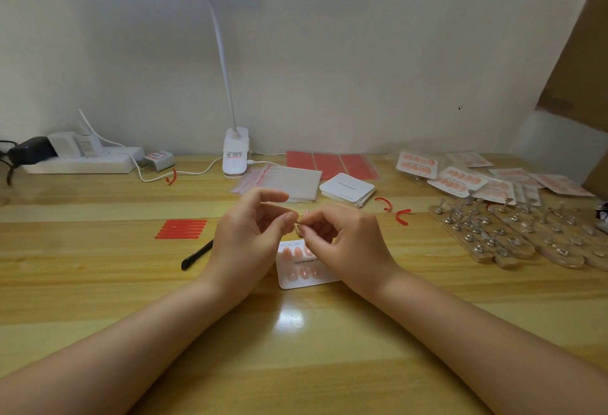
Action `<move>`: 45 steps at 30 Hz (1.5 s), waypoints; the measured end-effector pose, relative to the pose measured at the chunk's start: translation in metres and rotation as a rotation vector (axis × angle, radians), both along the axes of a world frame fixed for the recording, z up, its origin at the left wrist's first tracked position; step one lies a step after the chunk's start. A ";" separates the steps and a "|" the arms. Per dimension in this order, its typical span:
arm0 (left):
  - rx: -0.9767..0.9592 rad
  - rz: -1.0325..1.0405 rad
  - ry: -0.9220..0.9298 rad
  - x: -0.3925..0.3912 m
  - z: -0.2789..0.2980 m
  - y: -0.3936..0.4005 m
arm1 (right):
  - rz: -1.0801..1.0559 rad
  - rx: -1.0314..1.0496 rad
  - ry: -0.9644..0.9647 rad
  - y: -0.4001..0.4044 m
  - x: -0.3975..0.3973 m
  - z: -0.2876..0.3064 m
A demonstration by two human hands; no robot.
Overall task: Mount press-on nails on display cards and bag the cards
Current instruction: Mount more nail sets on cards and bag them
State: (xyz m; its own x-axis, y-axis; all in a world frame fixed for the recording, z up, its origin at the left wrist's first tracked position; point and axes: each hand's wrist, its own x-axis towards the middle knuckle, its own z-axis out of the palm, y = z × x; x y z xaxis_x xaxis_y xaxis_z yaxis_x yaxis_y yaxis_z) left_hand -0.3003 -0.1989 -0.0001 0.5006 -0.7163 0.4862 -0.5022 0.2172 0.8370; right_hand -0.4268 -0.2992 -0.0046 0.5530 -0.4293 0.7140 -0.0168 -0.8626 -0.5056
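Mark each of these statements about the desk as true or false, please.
1. Both hands, left hand and right hand, pinch a small nail. True.
2. The display card under the hands holds no nails. False: several pink nails sit on it.
3. The black pen lies right of the card. False: it lies left.
4. The wooden nail stands are on the right side. True.

Looked forward and down from head height, close above both hands' fingers (pixel 289 217), wall beyond them.
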 end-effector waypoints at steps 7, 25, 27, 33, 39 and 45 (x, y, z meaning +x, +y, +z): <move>0.011 -0.043 0.238 0.000 0.004 -0.001 | 0.008 0.049 0.016 -0.002 0.001 -0.002; 0.049 -0.061 0.275 0.005 0.005 -0.002 | 0.075 0.180 0.076 -0.003 0.001 0.001; 0.026 -0.053 0.070 0.009 0.005 -0.002 | 0.091 0.211 0.110 -0.004 0.000 0.002; -0.010 -0.041 -0.254 0.021 0.001 -0.001 | 0.145 0.422 0.143 -0.006 -0.001 0.002; -0.017 -0.139 -0.084 0.012 0.003 -0.001 | 0.145 0.492 0.110 -0.008 -0.002 0.001; -0.056 -0.119 -0.067 0.014 0.002 -0.001 | 0.241 0.556 0.146 -0.008 -0.003 0.005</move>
